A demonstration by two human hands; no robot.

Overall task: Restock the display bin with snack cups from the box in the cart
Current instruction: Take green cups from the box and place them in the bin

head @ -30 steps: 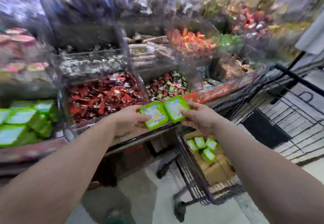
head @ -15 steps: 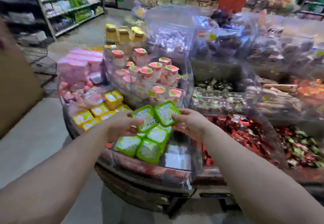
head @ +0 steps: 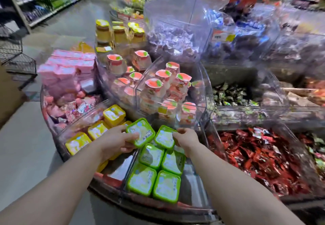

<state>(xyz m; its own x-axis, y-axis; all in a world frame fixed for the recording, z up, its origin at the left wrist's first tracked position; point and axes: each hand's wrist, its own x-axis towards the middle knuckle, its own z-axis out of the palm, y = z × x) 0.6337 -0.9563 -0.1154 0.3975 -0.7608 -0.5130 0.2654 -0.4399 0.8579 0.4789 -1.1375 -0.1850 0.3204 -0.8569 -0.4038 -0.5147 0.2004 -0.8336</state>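
My left hand (head: 114, 141) grips a green snack cup (head: 140, 131) by its near left edge. Just to its right, my right hand (head: 187, 139) pinches a second green snack cup (head: 164, 137). Both cups hover over the back of the clear display bin (head: 195, 179), tilted toward me. Several more green cups (head: 153, 170) lie in the bin in two rows, lids up. The cart and its box are out of view.
Yellow cups (head: 98, 129) fill the compartment to the left and red wrapped candies (head: 260, 156) the one to the right. Peach-lidded cups (head: 158, 87) stand in clear bins behind. Pink packs (head: 68, 70) sit far left. A wire basket (head: 15, 61) stands by the aisle.
My view swung left from the cart to the green-cup bin. Both hands carried their cups along and have lowered them closer to the cups lying in the bin.
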